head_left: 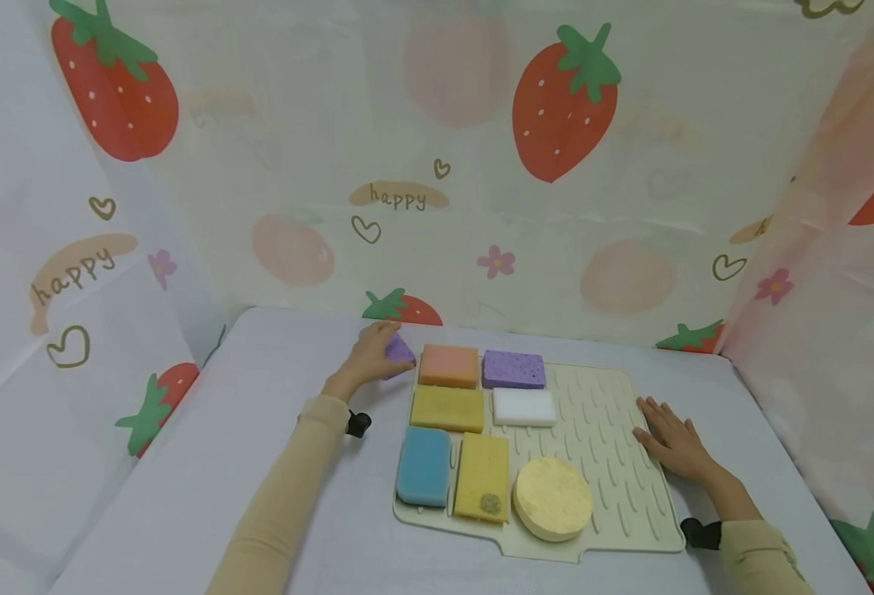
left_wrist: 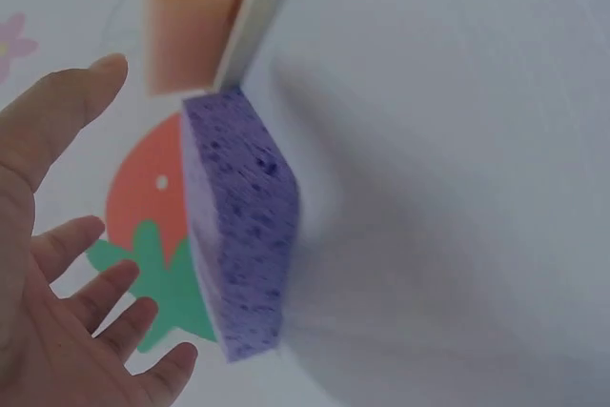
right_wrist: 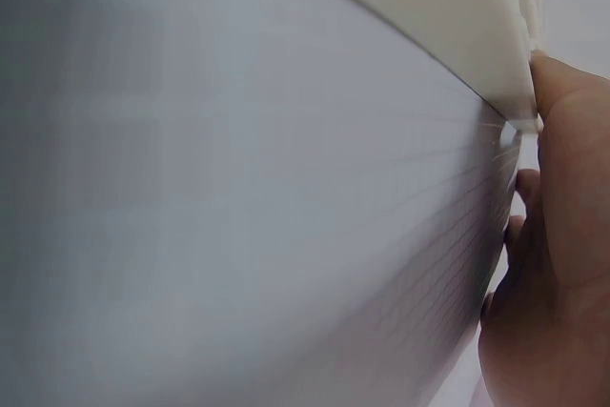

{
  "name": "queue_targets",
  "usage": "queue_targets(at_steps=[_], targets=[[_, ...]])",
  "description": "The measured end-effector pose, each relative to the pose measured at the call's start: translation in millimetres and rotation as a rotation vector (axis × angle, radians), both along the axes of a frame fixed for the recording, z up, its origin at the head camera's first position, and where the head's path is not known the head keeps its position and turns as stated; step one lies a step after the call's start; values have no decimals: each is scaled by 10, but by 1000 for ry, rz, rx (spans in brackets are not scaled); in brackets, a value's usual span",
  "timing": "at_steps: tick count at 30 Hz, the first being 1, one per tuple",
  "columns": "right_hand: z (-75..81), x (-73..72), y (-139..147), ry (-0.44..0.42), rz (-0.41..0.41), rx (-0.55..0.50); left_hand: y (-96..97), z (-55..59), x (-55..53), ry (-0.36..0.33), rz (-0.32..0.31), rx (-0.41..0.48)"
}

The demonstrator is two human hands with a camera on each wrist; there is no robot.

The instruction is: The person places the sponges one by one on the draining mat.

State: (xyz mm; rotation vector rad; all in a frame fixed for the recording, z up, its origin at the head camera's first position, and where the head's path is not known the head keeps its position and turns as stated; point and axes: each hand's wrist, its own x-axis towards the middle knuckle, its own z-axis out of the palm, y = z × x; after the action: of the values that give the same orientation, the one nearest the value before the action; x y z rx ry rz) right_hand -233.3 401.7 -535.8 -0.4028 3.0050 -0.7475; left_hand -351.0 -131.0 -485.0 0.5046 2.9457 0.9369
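Observation:
Beside the far left corner of a cream ridged mat (head_left: 600,446), a purple sponge (head_left: 400,351) lies on the white cloth. My left hand (head_left: 368,355) is right at this sponge; in the left wrist view the fingers are spread, with a visible gap to the purple sponge (left_wrist: 250,226). On the mat's right edge rests my right hand (head_left: 676,440), its fingers extended. The right wrist view shows the thumb (right_wrist: 567,92) against the mat's edge (right_wrist: 457,16); the other fingers are partly hidden.
Several sponges sit on the mat: orange (head_left: 448,366), another purple (head_left: 515,369), white (head_left: 524,406), mustard (head_left: 448,408), blue (head_left: 424,467), yellow (head_left: 482,475) and a round pale yellow one (head_left: 553,499). Strawberry-print curtain (head_left: 296,149) encloses the table's back and sides.

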Motion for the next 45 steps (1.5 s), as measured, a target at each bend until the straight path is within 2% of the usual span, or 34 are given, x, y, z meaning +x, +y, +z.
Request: queue_targets(at_steps=[9,22,30,45], targets=[[20,12,-17,7,0,-4,-190,-198,-89,-56,56,7],[-40,7,6,18,-3,-3,-339,-351,-207,-115,52,-49],[-37,-2,14,21,-4,3,-343,-366,-212,-121,71,-9],[-23,-12,17,16,-9,13,-378,-255,-176,-96,82,22]])
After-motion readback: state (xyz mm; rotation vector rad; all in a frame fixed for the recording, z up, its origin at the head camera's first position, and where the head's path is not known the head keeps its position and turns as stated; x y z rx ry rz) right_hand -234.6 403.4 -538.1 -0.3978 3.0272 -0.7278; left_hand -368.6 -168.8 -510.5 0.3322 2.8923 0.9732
